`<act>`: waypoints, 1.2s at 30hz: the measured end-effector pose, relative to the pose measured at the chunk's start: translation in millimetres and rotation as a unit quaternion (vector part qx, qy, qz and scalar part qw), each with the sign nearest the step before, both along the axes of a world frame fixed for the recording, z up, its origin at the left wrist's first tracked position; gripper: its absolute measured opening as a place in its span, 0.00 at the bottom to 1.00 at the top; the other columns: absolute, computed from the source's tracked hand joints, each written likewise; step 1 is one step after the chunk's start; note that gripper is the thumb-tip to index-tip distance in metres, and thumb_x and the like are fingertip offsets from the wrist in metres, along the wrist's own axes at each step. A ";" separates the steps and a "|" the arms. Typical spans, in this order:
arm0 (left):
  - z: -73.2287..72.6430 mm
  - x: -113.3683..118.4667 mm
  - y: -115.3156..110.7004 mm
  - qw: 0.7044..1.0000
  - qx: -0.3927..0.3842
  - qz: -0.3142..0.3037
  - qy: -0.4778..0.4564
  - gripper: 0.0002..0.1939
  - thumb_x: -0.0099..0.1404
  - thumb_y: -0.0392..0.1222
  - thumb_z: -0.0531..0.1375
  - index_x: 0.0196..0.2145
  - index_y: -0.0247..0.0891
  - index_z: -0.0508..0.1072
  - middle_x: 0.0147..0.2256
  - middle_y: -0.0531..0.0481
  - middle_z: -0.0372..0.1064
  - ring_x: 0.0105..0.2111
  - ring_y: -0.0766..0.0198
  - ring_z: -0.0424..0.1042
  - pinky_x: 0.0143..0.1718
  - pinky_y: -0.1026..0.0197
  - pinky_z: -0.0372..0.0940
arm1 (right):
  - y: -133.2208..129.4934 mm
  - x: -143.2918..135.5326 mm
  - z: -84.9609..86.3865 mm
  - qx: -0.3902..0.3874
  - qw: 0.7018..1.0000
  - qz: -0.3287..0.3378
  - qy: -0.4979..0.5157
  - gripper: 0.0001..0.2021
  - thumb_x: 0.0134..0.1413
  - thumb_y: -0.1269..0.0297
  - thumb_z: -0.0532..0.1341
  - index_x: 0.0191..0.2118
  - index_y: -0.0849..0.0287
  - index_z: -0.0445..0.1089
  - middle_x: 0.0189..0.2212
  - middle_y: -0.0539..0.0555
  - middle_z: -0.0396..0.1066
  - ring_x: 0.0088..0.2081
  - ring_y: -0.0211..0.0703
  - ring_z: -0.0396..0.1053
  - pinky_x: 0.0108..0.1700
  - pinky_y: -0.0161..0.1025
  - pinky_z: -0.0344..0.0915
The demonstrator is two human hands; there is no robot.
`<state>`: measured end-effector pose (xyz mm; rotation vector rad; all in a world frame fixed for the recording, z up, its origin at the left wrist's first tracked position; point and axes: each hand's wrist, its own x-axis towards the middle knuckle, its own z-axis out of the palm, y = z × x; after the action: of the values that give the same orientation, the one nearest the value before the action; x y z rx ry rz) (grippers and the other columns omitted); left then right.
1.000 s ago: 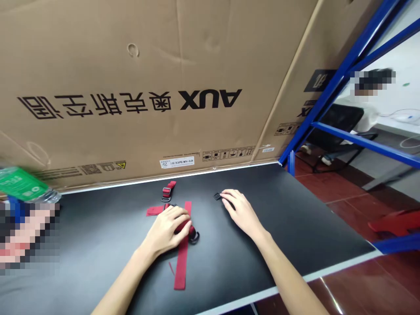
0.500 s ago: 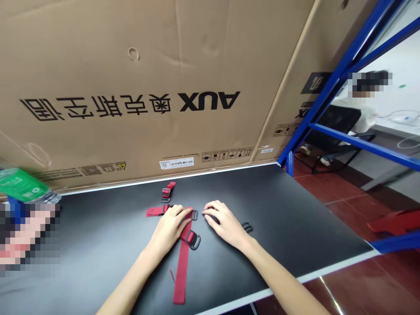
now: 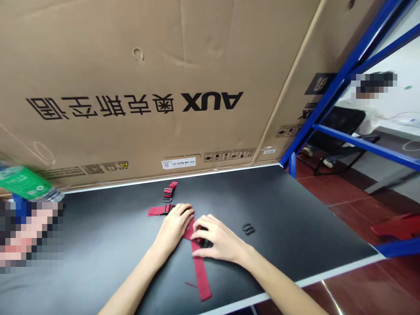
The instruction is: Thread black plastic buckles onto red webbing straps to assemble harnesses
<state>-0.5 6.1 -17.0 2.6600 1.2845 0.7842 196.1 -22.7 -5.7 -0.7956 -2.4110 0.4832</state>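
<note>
In the head view, the long red strap [image 3: 200, 273] is lying on the black table [image 3: 108, 232] between and below your hands, its long axis running from near your left fingertips back toward you, slanting slightly to your right. Your left hand [image 3: 173, 225] is resting palm-down over its far end from the left, fingers close together and gently bent; whether they are pinching anything, you cannot tell from here. Your right hand [image 3: 221, 240] is arching in from the right, across that long axis, half open, with a gap showing between thumb and fingers. It is the nearer hand to the dark buckle [image 3: 206, 243], which is sitting just inside that curl, partly hidden; whether you are gripping it is unclear. The black rings [image 3: 248, 229] are lying apart, to the right of your right hand, while the short buckled strap [image 3: 168, 191] is lying beyond your left.
</note>
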 end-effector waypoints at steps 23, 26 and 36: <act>0.3 -16.3 0.7 0.994 -0.034 0.072 -0.078 0.14 0.70 0.40 0.53 0.52 0.40 0.67 0.43 0.45 0.72 0.39 0.57 0.75 0.42 0.54 0.73 | 3.9 7.9 -0.7 -0.069 0.987 -0.147 -0.017 0.10 0.54 0.74 0.64 0.42 0.56 0.74 0.43 0.56 0.71 0.46 0.49 0.69 0.51 0.48 0.67; 4.2 -20.5 2.8 0.990 -0.041 0.094 -0.097 0.12 0.68 0.37 0.54 0.49 0.40 0.67 0.42 0.46 0.71 0.36 0.59 0.74 0.40 0.55 0.72 | 5.5 15.9 1.3 -0.087 0.984 -0.153 -0.006 0.13 0.53 0.79 0.60 0.41 0.57 0.72 0.44 0.56 0.71 0.47 0.49 0.69 0.53 0.49 0.65; 8.5 -19.9 4.0 0.992 -0.054 0.058 -0.102 0.08 0.67 0.38 0.55 0.44 0.41 0.68 0.41 0.47 0.71 0.42 0.55 0.74 0.44 0.51 0.71 | 0.9 3.8 2.5 -0.128 0.981 -0.142 0.025 0.05 0.59 0.73 0.61 0.33 0.57 0.68 0.35 0.53 0.71 0.40 0.48 0.68 0.47 0.47 0.66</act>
<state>-20.4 10.0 -8.5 2.3686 1.3940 0.9449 199.8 -21.8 -3.1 -1.2024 -2.1669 0.6965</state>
